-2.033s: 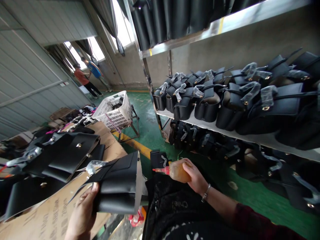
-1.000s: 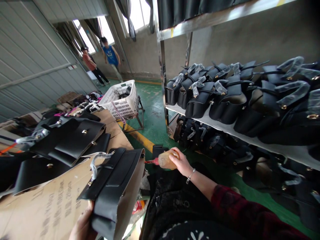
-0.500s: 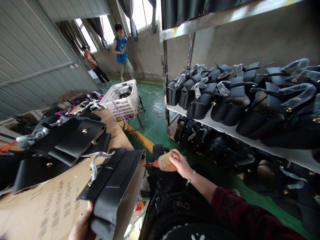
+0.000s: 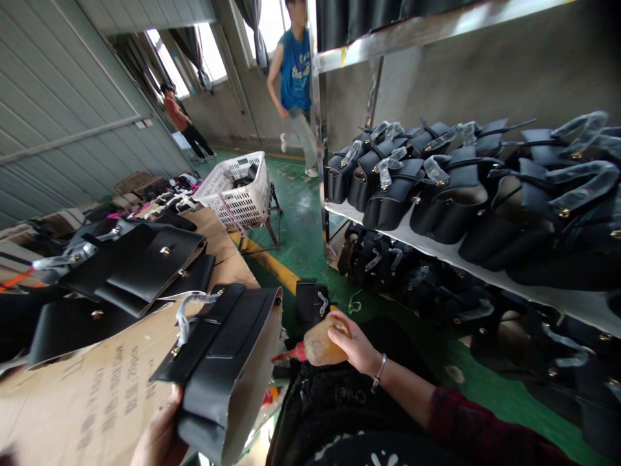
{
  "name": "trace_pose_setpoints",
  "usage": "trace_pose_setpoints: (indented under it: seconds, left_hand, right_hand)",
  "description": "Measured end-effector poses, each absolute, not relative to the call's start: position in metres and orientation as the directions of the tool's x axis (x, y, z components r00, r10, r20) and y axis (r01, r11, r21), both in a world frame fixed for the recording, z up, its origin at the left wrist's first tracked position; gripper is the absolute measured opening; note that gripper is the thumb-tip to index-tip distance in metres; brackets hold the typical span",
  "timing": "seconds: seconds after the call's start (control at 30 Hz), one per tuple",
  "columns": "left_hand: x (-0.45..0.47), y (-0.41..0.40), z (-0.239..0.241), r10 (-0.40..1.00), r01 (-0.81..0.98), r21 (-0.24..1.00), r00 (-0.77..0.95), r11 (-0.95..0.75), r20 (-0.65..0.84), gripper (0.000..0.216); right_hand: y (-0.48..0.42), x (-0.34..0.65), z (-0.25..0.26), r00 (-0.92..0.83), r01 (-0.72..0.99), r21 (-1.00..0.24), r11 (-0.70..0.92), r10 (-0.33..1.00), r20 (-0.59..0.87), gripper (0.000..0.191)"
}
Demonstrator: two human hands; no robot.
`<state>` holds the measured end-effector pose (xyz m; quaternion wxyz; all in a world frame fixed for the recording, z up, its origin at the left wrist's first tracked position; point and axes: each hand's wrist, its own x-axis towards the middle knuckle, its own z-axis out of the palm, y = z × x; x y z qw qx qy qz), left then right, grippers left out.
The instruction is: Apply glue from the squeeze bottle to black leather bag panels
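Black smooth-sided bag [image 4: 218, 353] held in left hand [image 4: 162, 422], rounded amber bottle [image 4: 321, 343] held in right hand [image 4: 358, 344], tapered red nozzle [image 4: 294, 352]

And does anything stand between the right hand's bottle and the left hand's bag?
Nothing visible: the red tip of the bottle is right at the bag; I cannot tell if they touch.

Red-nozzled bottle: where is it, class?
In the head view, the bottle is below centre, in the right hand, its red nozzle pointing left toward the held black bag.
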<state>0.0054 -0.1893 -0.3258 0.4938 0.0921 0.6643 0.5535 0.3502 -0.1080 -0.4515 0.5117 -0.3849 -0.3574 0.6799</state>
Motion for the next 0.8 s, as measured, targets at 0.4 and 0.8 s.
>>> trace_pose_setpoints:
  seconds: [0.4,0.8]
  left_hand:
    - [0.008,-0.188,-0.327,0.673,-0.459,0.821,-0.491,0.340,-0.554,0.032]
    - [0.015,-0.184,-0.322,0.654,-0.518,0.778,-0.455,0.357,-0.604,0.038]
  right_hand:
    - [-0.099,0.362,-0.431,0.064,-0.218,-0.971,-0.098,0.991,-0.115,0.049]
    - [-0.098,0.358,-0.424,0.006,-0.202,-0.974,-0.105,0.994,-0.109,0.050]
